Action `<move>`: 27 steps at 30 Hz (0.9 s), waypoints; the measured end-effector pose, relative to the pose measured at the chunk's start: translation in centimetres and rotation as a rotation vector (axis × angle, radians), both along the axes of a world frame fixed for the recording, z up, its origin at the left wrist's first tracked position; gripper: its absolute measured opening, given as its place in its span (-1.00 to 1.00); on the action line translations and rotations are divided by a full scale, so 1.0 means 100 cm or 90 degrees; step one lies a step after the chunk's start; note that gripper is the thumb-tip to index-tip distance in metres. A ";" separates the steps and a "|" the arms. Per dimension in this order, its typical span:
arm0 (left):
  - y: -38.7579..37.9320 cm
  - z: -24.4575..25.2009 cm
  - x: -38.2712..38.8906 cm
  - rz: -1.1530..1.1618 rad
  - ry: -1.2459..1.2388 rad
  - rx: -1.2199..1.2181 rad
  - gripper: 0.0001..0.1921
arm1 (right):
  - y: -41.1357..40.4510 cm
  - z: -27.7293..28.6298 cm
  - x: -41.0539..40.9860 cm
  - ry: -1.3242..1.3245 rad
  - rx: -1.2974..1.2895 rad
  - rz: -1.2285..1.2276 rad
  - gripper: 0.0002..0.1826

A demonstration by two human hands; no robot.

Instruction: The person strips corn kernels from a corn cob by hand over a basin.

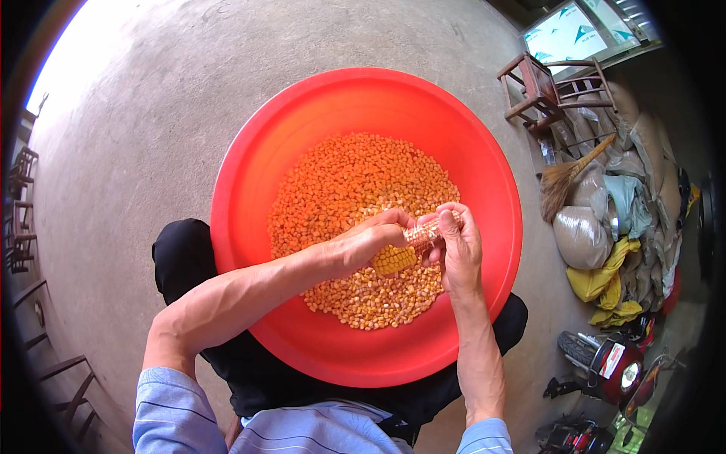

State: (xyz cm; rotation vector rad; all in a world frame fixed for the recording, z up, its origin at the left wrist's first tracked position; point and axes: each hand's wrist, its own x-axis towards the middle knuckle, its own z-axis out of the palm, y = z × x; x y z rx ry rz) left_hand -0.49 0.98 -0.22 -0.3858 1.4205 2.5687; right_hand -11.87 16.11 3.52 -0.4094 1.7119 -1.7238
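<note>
A large round red plastic basin (368, 363) stands before me between my knees, its bottom covered by a heap of loose corn kernels (351, 181). Over the heap, my right hand (462, 249) grips a mostly bare corncob (432, 231) by its far part, fingers curled round it. My left hand (374, 238) is closed at the near part of the corn, beside a section with yellow kernels (394, 260) still attached. The left fingers are partly hidden, and whether the yellow section and the bare cob are one piece cannot be told.
Concrete floor (142, 142) surrounds the basin. At the right are a wooden chair (539, 91), a straw broom (567, 181), stacked filled sacks (584, 238), yellow bags (604, 278) and a red motorcycle (618, 369). Wooden chairs (22, 224) line the left edge.
</note>
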 end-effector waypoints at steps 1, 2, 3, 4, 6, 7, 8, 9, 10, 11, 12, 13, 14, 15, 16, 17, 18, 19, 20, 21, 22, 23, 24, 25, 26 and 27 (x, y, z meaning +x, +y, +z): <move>-0.004 0.007 0.000 -0.030 -0.007 -0.044 -0.61 | 0.000 0.000 0.000 0.001 0.003 0.005 -0.68; -0.005 0.011 0.000 -0.059 -0.015 -0.088 -0.59 | 0.000 0.000 -0.001 0.001 0.007 0.011 -0.69; -0.006 0.011 0.001 -0.056 -0.016 -0.091 -0.59 | -0.001 0.000 0.000 0.000 0.004 0.014 -0.69; -0.006 0.010 0.001 -0.052 -0.005 -0.128 -0.58 | -0.002 0.000 0.000 -0.004 -0.008 0.016 -0.70; -0.004 0.010 -0.001 -0.054 0.003 -0.162 -0.59 | 0.001 0.002 -0.001 -0.008 -0.021 0.023 -0.70; -0.005 0.012 0.001 -0.052 -0.007 -0.168 -0.60 | 0.000 0.002 0.001 -0.015 -0.024 0.018 -0.72; -0.001 0.000 0.001 -0.010 0.035 -0.156 -0.59 | -0.002 0.002 0.002 -0.024 -0.028 0.015 -0.74; -0.004 0.007 0.002 -0.028 0.021 -0.169 -0.58 | 0.000 0.001 0.001 -0.041 -0.044 0.023 -0.72; -0.003 0.010 0.001 -0.025 0.020 -0.160 -0.57 | 0.002 0.004 0.001 -0.046 -0.045 0.023 -0.71; -0.002 0.012 0.001 -0.022 0.020 -0.152 -0.57 | 0.002 0.007 0.001 -0.051 -0.045 0.022 -0.70; 0.000 0.013 0.000 -0.018 0.039 -0.140 -0.56 | 0.003 0.009 0.001 -0.060 -0.052 0.014 -0.69; 0.000 0.014 0.001 -0.011 0.037 -0.140 -0.56 | 0.002 0.009 0.001 -0.062 -0.051 0.021 -0.69; -0.001 0.016 0.002 -0.021 0.035 -0.118 -0.56 | 0.002 0.010 0.000 -0.064 -0.059 0.014 -0.69; -0.001 0.017 0.003 -0.033 0.035 -0.095 -0.55 | 0.001 0.010 0.000 -0.065 -0.065 0.005 -0.69; -0.003 0.016 0.004 -0.041 0.037 -0.074 -0.55 | 0.000 0.008 0.001 -0.068 -0.067 0.003 -0.69; -0.002 0.014 0.004 -0.039 0.038 -0.073 -0.55 | 0.000 0.007 0.001 -0.067 -0.065 0.005 -0.69; -0.002 0.012 0.004 -0.035 0.042 -0.079 -0.55 | 0.000 0.007 0.001 -0.068 -0.065 0.007 -0.70; -0.002 0.012 0.003 -0.031 0.046 -0.085 -0.55 | 0.000 0.007 0.000 -0.068 -0.065 0.009 -0.70; -0.002 0.011 0.003 -0.030 0.048 -0.085 -0.55 | -0.001 0.009 0.000 -0.067 -0.065 0.010 -0.70; -0.002 0.014 0.004 -0.023 0.051 -0.081 -0.55 | -0.002 0.010 0.001 -0.066 -0.072 0.013 -0.69; -0.001 0.015 0.004 -0.017 0.054 -0.077 -0.56 | -0.002 0.011 0.002 -0.065 -0.079 0.017 -0.68; -0.001 0.012 0.004 -0.016 0.053 -0.076 -0.56 | -0.003 0.011 0.002 -0.067 -0.079 0.018 -0.68; -0.002 0.009 0.002 -0.015 0.060 -0.086 -0.56 | -0.003 0.012 0.002 -0.063 -0.080 0.019 -0.66; -0.002 0.007 0.002 -0.014 0.068 -0.097 -0.57 | -0.003 0.012 0.002 -0.058 -0.081 0.021 -0.65; -0.001 0.005 0.002 -0.013 0.067 -0.097 -0.57 | -0.003 0.012 0.002 -0.059 -0.082 0.022 -0.65; -0.001 0.008 0.002 -0.022 0.058 -0.081 -0.58 | -0.002 0.013 0.001 -0.063 -0.083 0.024 -0.64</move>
